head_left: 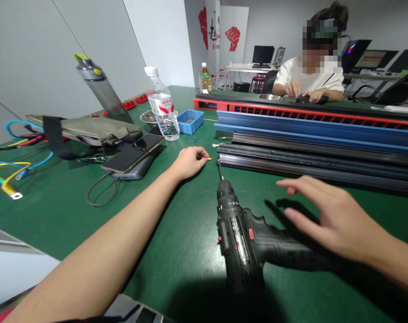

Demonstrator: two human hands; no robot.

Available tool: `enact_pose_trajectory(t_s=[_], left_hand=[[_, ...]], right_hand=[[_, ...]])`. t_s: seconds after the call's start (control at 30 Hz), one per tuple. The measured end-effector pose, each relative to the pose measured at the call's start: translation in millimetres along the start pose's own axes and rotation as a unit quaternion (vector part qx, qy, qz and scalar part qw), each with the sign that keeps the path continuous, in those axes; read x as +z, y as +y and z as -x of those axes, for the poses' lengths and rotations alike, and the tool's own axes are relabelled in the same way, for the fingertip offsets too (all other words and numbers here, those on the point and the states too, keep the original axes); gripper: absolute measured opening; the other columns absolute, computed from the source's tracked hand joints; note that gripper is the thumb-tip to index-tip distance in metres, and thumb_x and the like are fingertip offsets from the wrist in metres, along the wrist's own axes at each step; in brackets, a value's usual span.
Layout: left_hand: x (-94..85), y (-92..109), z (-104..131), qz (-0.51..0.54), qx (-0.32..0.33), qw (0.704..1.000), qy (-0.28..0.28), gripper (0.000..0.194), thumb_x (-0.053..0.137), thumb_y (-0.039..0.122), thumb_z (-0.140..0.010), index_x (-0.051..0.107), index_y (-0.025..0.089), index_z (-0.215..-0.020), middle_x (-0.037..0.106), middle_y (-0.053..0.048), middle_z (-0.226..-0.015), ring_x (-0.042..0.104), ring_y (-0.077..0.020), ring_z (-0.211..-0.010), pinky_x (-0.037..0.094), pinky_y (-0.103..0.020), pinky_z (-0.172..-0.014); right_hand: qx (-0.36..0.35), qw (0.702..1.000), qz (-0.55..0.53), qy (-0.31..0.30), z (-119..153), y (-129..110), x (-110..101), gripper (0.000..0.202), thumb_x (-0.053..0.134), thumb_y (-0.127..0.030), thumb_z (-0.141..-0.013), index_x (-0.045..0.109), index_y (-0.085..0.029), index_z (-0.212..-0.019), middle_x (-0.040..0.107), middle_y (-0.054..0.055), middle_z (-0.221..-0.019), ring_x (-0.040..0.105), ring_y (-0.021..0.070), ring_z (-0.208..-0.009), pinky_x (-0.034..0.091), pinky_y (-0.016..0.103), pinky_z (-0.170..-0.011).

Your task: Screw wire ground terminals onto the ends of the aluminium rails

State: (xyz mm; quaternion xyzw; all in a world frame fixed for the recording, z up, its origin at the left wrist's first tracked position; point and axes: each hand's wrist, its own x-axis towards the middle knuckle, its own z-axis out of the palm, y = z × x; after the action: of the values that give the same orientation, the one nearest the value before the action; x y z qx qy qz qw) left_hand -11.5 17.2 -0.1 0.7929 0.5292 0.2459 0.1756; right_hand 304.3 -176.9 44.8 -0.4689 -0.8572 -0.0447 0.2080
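Observation:
My left hand [190, 162] rests on the green table with its fingers pinched together. A short, thin yellow piece [209, 159] sticks out from the fingertips; too little of it shows to tell its kind. A black cordless drill [237, 229] lies on its side in front of me. Its long bit points away, the tip by the near left end of the dark metal profiles [274, 163]. Over the drill's handle hovers my right hand [328, 215], fingers apart and holding nothing. Small ring terminals [215, 145] poke out at the profiles' left ends.
A blue profile [291, 125] and a red-and-black rail [291, 107] lie behind. Left of them stand a blue tray [190, 122], a water bottle [164, 107], a phone [135, 152] on a power bank, and a bag [86, 130]. Across the table sits another person [308, 76].

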Motion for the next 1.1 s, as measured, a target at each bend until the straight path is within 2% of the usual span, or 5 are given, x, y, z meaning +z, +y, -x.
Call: enact_pose_trajectory(t_s=[0.1,0.2,0.33,0.87,1.1], left_hand=[[0.8,-0.4,-0.5,-0.007,0.010,1.000,-0.002,0.012,0.063,0.025,-0.080,0.072,0.019,-0.081,0.072,-0.005,-0.080,0.064,-0.0210,-0.079,0.050,-0.033,-0.084],[1.5,-1.7,-1.5,-0.015,0.011,1.000,-0.005,0.010,0.062,0.025,-0.082,0.071,0.020,-0.082,0.072,-0.005,-0.082,0.065,-0.0217,-0.083,0.050,-0.033,-0.087],[2.5,-2.9,-2.5,-0.013,0.010,1.000,-0.007,0.010,0.062,0.026,-0.083,0.069,0.020,-0.082,0.071,-0.005,-0.081,0.065,-0.0225,-0.085,0.049,-0.034,-0.089],[2.1,5.7,0.0,0.013,0.060,0.998,-0.032,0.018,0.057,0.024,-0.087,0.073,0.017,-0.088,0.074,-0.006,-0.092,0.065,-0.0216,-0.088,0.049,-0.033,-0.090],[2.9,5.0,0.4,0.005,0.073,0.997,-0.026,0.019,0.056,0.026,-0.087,0.071,0.016,-0.091,0.073,-0.005,-0.090,0.063,-0.0194,-0.082,0.049,-0.032,-0.084]], right_hand=[[0.067,0.978,0.149,0.131,-3.2,47.5,7.0,0.037,0.050,-0.032,-0.099,0.059,-0.012,-0.129,0.062,0.020,-0.118,0.061,0.0316,-0.111,0.047,0.043,-0.093],[0.114,0.956,0.232,0.137,1.6,90.2,22.9,0.045,0.052,-0.041,-0.097,0.060,-0.011,-0.130,0.059,0.024,-0.125,0.056,0.0390,-0.116,0.042,0.050,-0.091],[0.147,0.961,0.215,0.095,7.7,116.7,39.5,0.044,0.045,-0.043,-0.099,0.057,-0.015,-0.131,0.064,0.020,-0.120,0.058,0.0347,-0.112,0.038,0.049,-0.090],[0.184,0.952,0.223,0.099,6.2,94.5,35.1,0.040,0.047,-0.039,-0.096,0.063,-0.012,-0.122,0.067,0.019,-0.108,0.059,0.0344,-0.101,0.036,0.048,-0.087],[0.140,0.971,0.123,0.152,0.4,71.7,39.4,0.036,0.050,-0.043,-0.096,0.064,-0.017,-0.116,0.063,0.017,-0.120,0.060,0.0335,-0.113,0.042,0.048,-0.091]])
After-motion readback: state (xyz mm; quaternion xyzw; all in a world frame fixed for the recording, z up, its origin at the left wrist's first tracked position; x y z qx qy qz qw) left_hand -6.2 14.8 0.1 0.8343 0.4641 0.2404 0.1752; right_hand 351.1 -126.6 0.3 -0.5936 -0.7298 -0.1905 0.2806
